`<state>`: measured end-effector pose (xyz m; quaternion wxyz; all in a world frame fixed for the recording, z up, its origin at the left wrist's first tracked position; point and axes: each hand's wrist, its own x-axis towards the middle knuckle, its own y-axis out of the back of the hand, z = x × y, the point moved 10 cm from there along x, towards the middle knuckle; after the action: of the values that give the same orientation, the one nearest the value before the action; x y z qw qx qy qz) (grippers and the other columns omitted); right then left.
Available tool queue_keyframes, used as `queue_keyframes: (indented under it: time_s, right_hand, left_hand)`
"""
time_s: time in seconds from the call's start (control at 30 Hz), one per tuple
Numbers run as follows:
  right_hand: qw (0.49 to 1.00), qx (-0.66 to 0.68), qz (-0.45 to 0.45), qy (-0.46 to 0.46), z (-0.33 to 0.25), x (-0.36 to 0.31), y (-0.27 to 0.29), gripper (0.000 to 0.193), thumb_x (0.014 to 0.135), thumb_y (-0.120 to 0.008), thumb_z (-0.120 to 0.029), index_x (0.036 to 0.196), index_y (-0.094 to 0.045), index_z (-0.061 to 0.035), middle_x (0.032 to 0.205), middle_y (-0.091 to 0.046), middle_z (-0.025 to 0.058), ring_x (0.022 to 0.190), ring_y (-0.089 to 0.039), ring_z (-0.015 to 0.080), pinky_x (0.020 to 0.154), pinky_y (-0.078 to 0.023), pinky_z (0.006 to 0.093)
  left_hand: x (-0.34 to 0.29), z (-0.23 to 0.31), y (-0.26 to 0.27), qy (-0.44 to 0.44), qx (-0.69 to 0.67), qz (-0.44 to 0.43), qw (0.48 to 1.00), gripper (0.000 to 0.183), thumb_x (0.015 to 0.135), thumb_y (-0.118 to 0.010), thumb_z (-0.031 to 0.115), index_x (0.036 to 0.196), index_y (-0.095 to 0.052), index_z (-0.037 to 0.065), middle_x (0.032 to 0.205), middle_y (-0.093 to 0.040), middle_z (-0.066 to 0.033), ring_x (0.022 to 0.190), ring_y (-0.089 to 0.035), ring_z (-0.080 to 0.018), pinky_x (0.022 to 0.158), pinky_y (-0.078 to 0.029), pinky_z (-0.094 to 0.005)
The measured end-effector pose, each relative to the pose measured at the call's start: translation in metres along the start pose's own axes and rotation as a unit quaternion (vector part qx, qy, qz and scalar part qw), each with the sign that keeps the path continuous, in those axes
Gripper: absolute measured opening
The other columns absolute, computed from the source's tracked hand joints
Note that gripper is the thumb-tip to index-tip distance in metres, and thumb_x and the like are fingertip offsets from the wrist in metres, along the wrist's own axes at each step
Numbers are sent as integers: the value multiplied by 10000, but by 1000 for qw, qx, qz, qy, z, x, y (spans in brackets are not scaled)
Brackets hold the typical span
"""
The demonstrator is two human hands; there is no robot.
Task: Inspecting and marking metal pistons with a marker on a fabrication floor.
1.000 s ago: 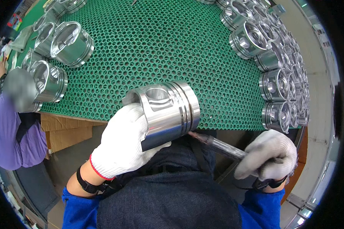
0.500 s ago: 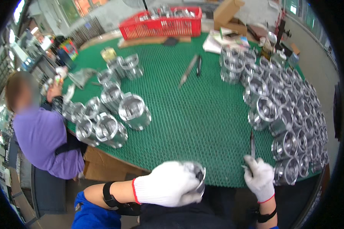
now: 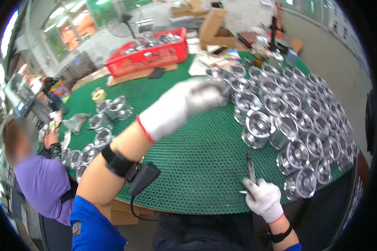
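My left hand [image 3: 199,98], in a white knit glove, is stretched across to the near-left edge of a packed group of shiny metal cups. Its fingers are curled at a metal cup [image 3: 225,94] and look closed on it, though motion blurs them and the glove hides part of the cup. Lower right, by the table's front edge, my gloved right hand [image 3: 264,198] is closed round a slim dark pointed tool [image 3: 251,166], its tip pointing away from me. Just beyond that tip stands another upright metal cup [image 3: 257,127].
Several metal cups [image 3: 102,137] stand at the left of the green matted table [image 3: 188,167]. A red crate [image 3: 146,56] of metal parts, papers [image 3: 201,65] and an open cardboard box [image 3: 217,35] are at the back. A person in purple [image 3: 42,184] works at the left.
My left hand has swung from the front edge forward to the cups on the right. My right hand keeps its tool. The view has shifted, so the table's contents appear further left.
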<state>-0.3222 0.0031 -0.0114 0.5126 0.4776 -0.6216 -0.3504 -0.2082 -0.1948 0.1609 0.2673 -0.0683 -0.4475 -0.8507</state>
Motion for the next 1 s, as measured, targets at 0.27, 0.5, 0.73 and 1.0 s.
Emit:
queue_keyframes:
  time_s: [0.27, 0.5, 0.73, 1.0]
  right_hand:
    - [994, 71, 36, 70, -2, -4, 15, 446, 688, -687, -206, 1134, -668, -209, 644, -504, 22, 479, -572, 193, 427, -484, 338]
    - [984, 135, 83, 81, 12, -9, 24, 429, 692, -680, -213, 1120, -696, -198, 591, -437, -23, 410, -505, 128, 361, -421, 284]
    - [972, 175, 120, 97, 11, -16, 27, 456, 665, -675, -212, 1120, -701, -192, 596, -437, -14, 426, -493, 143, 375, -423, 300]
    - [981, 138, 100, 94, 3, -10, 18, 499, 619, -674, -205, 1117, -700, -180, 619, -480, 32, 472, -522, 209, 432, -454, 357]
  left_hand:
    - [-36, -26, -143, 20, 216, -261, 941, 300, 880, -672, 324, 1073, -648, 95, 961, -671, -124, 920, -651, -337, 798, -533, -445]
    - [-7, -36, -149, 15, 265, -204, 942, 307, 803, -740, 216, 1067, -624, 112, 1006, -647, -94, 985, -619, -316, 896, -480, -458]
    - [39, 7, -191, -116, 319, -116, 934, 568, 725, -777, 183, 1228, -552, 41, 1212, -611, -125, 1166, -576, -300, 1084, -393, -462]
    - [-87, -56, -125, 315, -255, 43, 913, 315, 930, -669, 241, 1120, -574, 8, 955, -616, -34, 829, -596, -132, 716, -496, -266]
